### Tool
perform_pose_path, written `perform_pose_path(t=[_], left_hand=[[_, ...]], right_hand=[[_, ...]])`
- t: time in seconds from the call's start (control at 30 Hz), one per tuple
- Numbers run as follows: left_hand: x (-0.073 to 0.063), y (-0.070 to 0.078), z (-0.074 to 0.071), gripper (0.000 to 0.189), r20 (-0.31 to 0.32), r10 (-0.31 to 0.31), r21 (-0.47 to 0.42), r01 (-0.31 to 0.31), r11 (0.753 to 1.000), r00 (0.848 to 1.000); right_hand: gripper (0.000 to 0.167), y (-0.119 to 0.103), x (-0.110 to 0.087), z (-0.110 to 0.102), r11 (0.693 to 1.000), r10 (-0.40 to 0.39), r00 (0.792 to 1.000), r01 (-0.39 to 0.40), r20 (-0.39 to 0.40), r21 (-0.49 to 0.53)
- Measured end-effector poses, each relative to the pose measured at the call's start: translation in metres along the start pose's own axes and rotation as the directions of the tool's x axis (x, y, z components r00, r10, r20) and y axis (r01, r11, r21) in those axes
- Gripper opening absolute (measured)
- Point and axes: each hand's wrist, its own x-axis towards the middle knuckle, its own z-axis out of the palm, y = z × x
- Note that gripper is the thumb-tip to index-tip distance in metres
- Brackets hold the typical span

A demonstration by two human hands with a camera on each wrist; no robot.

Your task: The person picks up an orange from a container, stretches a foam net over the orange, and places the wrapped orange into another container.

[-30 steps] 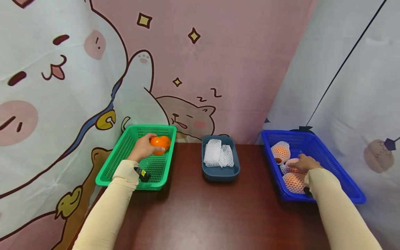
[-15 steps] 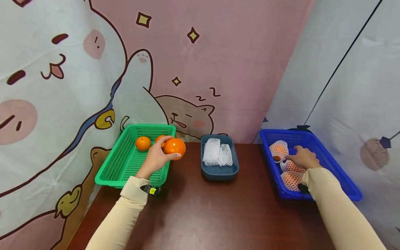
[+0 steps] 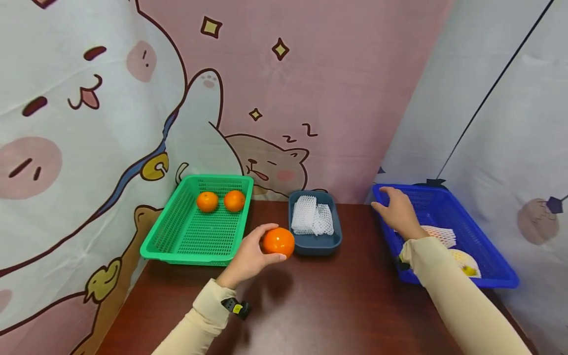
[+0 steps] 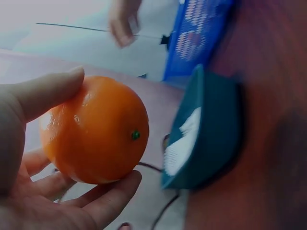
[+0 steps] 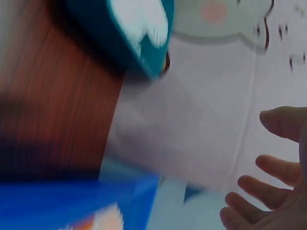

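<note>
My left hand (image 3: 249,255) grips a shiny orange (image 3: 278,242) above the table, just in front of the small dark blue-grey bin (image 3: 316,244). The left wrist view shows the thumb and fingers around the orange (image 4: 100,129), its small green stem end facing outward. My right hand (image 3: 398,211) is raised over the left edge of the blue basket (image 3: 501,266), fingers spread and holding nothing. Inside that basket lie fruits in white foam nets, one of them a netted fruit (image 3: 463,262) partly covered by the right sleeve.
A green basket (image 3: 155,246) on the left holds two oranges, a left one (image 3: 207,201) and a right one (image 3: 234,200). White foam nets (image 3: 306,215) lie in the small bin. A printed cloth (image 3: 337,98) hangs behind the brown table (image 3: 337,305).
My left hand has lifted the orange out of the green basket and carried it right, toward the small bin. My right hand has risen from the netted fruit and moved left.
</note>
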Motion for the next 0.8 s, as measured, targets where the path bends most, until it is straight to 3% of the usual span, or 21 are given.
perform_pose_path(t=[0.17,0.43,0.8], left_hand=[[-0.015,-0.015,0.026,0.069,0.047,-0.007,0.022,0.006,1.0,0.999],[-0.039,-0.038,0.06,0.07,0.105,-0.06,0.078,0.052,0.996,0.993],[-0.056,-0.052,0.076,0.071,0.09,-0.107,0.085,0.099,0.991,0.99]], right_hand=[[0.053,-0.024,0.003,0.032,0.993,-0.12,0.993,0.12,-0.001,-0.001],[0.055,-0.03,-0.001,0.085,0.997,-0.083,0.992,0.081,0.092,0.019],[0.051,-0.04,0.002,0.129,0.994,-0.105,0.989,0.102,0.108,0.039]])
